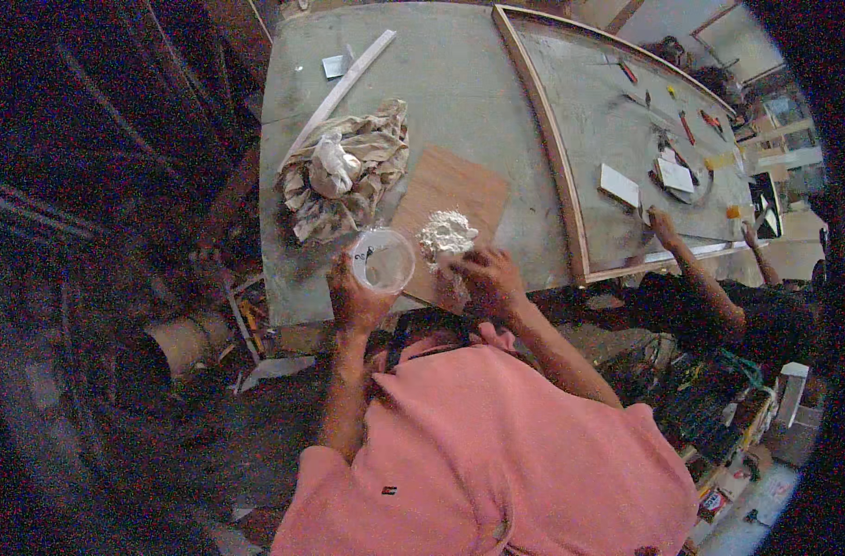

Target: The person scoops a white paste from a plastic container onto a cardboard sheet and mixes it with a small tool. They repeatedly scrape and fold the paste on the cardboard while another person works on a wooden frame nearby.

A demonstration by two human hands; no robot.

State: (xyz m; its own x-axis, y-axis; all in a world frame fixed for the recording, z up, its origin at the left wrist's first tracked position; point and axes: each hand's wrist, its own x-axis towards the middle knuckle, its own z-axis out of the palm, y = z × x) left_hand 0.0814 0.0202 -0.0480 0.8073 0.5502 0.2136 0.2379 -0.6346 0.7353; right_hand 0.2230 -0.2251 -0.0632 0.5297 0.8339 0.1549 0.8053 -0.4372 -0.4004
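Head view: left hand [353, 298] holds clear cup [383, 260] at table edge [283, 310].

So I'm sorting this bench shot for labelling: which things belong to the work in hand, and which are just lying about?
In use:
left hand holding the clear plastic cup
right hand at the white powder pile
brown board under the pile

Lying about:
crumpled paper sack
white strip
framed panel with red-handled tools
another person's hand on that panel

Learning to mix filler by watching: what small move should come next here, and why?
Probably tip the cup in the left hand toward the white powder heap on the board; the right hand already rests at the heap's edge.
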